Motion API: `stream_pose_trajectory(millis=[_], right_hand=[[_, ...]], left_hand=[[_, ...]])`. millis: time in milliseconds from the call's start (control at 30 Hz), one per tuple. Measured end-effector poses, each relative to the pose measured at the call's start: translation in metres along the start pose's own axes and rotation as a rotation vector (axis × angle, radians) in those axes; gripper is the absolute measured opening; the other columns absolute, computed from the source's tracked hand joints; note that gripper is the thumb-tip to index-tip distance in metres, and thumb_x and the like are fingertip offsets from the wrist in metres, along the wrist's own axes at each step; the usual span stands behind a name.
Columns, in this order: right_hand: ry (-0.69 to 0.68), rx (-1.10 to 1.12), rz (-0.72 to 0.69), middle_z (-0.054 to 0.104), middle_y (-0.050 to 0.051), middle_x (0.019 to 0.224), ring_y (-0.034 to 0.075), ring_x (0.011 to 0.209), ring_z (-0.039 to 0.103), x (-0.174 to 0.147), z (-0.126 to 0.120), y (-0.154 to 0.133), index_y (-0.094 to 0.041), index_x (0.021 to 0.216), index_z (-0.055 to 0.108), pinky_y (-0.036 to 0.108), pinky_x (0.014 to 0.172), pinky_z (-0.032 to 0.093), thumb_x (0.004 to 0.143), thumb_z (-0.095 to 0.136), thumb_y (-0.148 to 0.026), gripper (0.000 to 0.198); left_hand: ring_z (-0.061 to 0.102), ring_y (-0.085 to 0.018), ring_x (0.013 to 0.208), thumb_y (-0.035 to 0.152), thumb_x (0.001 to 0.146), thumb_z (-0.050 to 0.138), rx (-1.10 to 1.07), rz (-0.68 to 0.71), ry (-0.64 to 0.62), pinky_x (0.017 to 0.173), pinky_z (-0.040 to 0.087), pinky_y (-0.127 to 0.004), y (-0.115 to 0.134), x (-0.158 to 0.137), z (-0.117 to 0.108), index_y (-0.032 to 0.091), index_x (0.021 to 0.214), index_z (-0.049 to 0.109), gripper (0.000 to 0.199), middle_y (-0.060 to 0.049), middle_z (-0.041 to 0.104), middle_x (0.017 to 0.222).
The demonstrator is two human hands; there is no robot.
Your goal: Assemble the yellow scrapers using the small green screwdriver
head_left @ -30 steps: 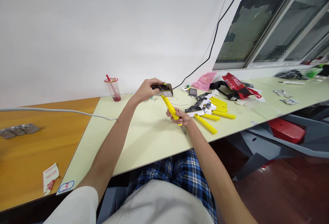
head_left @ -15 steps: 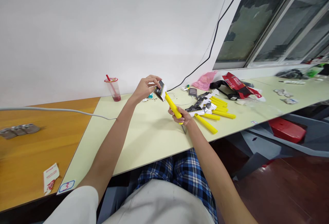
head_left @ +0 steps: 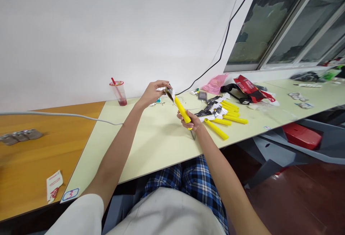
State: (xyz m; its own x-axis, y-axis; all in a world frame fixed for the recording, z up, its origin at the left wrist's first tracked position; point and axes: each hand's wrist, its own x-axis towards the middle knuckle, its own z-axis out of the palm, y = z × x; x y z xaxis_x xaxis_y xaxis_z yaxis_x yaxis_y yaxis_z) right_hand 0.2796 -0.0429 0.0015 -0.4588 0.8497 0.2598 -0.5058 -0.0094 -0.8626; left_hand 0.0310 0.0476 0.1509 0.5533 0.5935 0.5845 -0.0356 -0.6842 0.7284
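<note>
My left hand (head_left: 155,92) pinches the folded black-and-white card (head_left: 170,93) at the upper end of a yellow-handled tool. Around the lower part of its yellow handle (head_left: 181,110) my right hand (head_left: 191,120) is closed. The tool is held tilted above the table. A thin grey metal piece (head_left: 192,135) shows below my right hand; whether it belongs to the tool I cannot tell. Beside that hand lies a pile of similar yellow handles (head_left: 217,130), several of them with black-and-white cards (head_left: 205,114) at their ends.
A plastic cup (head_left: 120,93) with a red straw stands by the wall. Behind the pile are a small grey-screened device (head_left: 202,96), a pink bag (head_left: 215,84) and a red package (head_left: 249,88). A grey cable (head_left: 67,115) crosses at left. The pale table (head_left: 151,152) ends near my lap.
My left fingers have turned the card, so its pale side and open edge now show more than its black face. My right hand keeps its grip, almost still.
</note>
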Motion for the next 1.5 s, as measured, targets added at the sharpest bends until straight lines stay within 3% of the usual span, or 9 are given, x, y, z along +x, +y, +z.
stream_pose_trajectory(millis=[167,300,433,600,800,1033,1233,1400,1500], right_hand=[[0.014,0.007,0.009,0.058,-0.005,0.087,-0.002,0.037,0.021,0.0,-0.001,0.0,-0.018,0.116,0.063,0.013,0.028,0.019,0.099,0.074,-0.054,0.041],[0.017,0.005,0.022,0.057,-0.006,0.083,-0.002,0.035,0.02,0.001,-0.002,-0.001,-0.018,0.114,0.063,0.013,0.027,0.019,0.102,0.069,-0.057,0.041],[0.021,0.011,0.033,0.056,-0.007,0.08,-0.002,0.033,0.021,0.0,-0.002,-0.002,-0.017,0.113,0.064,0.013,0.026,0.019,0.105,0.065,-0.058,0.042],[0.024,0.026,0.039,0.057,-0.007,0.077,-0.002,0.031,0.02,0.0,0.0,-0.003,-0.016,0.108,0.065,0.014,0.026,0.02,0.108,0.06,-0.055,0.04],[0.045,0.038,0.044,0.056,-0.006,0.074,-0.001,0.031,0.02,-0.002,0.005,-0.006,-0.016,0.107,0.066,0.014,0.026,0.021,0.111,0.051,-0.06,0.046],[0.036,0.049,0.032,0.058,-0.007,0.075,-0.001,0.031,0.02,0.0,0.003,-0.004,-0.016,0.108,0.065,0.014,0.026,0.022,0.109,0.057,-0.055,0.04],[-0.003,0.118,0.018,0.057,-0.008,0.074,0.0,0.032,0.016,0.0,0.003,-0.004,-0.02,0.113,0.061,0.013,0.027,0.024,0.112,0.05,-0.055,0.037],[-0.009,0.14,0.045,0.056,-0.009,0.07,0.0,0.031,0.012,0.001,0.006,-0.007,-0.02,0.112,0.061,0.013,0.026,0.024,0.113,0.046,-0.057,0.04],[0.048,0.104,0.103,0.057,-0.008,0.068,0.0,0.031,0.012,-0.006,0.012,-0.011,-0.019,0.107,0.063,0.013,0.027,0.022,0.111,0.051,-0.059,0.042]], left_hand=[[0.07,-0.026,0.119,0.02,0.09,0.075,0.056,0.026,-0.026,0.103,0.058,-0.042,-0.004,0.0,0.001,0.025,0.109,0.083,0.021,-0.01,0.075,0.128],[0.066,-0.028,0.126,0.025,0.089,0.08,0.088,0.012,0.001,0.103,0.059,-0.044,-0.01,0.0,-0.001,0.028,0.112,0.084,0.024,-0.011,0.07,0.132],[0.067,-0.028,0.126,0.03,0.09,0.082,0.063,0.016,-0.024,0.11,0.054,-0.048,-0.007,-0.001,-0.001,0.027,0.113,0.082,0.023,-0.011,0.07,0.137],[0.07,-0.025,0.119,0.036,0.095,0.079,0.089,0.056,-0.074,0.115,0.048,-0.046,0.005,-0.003,0.0,0.024,0.108,0.081,0.018,-0.008,0.079,0.12],[0.072,-0.025,0.115,0.032,0.089,0.083,0.05,0.05,-0.039,0.111,0.05,-0.041,0.002,-0.002,0.0,0.022,0.105,0.082,0.019,-0.008,0.081,0.118],[0.069,-0.027,0.121,0.035,0.086,0.087,0.092,0.036,0.025,0.117,0.048,-0.049,-0.013,0.002,-0.001,0.024,0.107,0.082,0.024,-0.01,0.075,0.126],[0.068,-0.026,0.113,0.036,0.087,0.084,0.133,-0.039,-0.114,0.102,0.056,-0.046,-0.016,0.001,-0.005,0.025,0.113,0.083,0.028,-0.011,0.069,0.125],[0.065,-0.028,0.12,0.044,0.084,0.086,0.168,-0.006,-0.124,0.106,0.051,-0.045,-0.004,-0.003,-0.006,0.024,0.101,0.08,0.027,-0.008,0.073,0.122],[0.068,-0.024,0.096,0.05,0.087,0.084,0.091,-0.099,-0.174,0.084,0.053,-0.037,-0.004,-0.006,-0.005,0.02,0.094,0.073,0.033,-0.006,0.075,0.098]])
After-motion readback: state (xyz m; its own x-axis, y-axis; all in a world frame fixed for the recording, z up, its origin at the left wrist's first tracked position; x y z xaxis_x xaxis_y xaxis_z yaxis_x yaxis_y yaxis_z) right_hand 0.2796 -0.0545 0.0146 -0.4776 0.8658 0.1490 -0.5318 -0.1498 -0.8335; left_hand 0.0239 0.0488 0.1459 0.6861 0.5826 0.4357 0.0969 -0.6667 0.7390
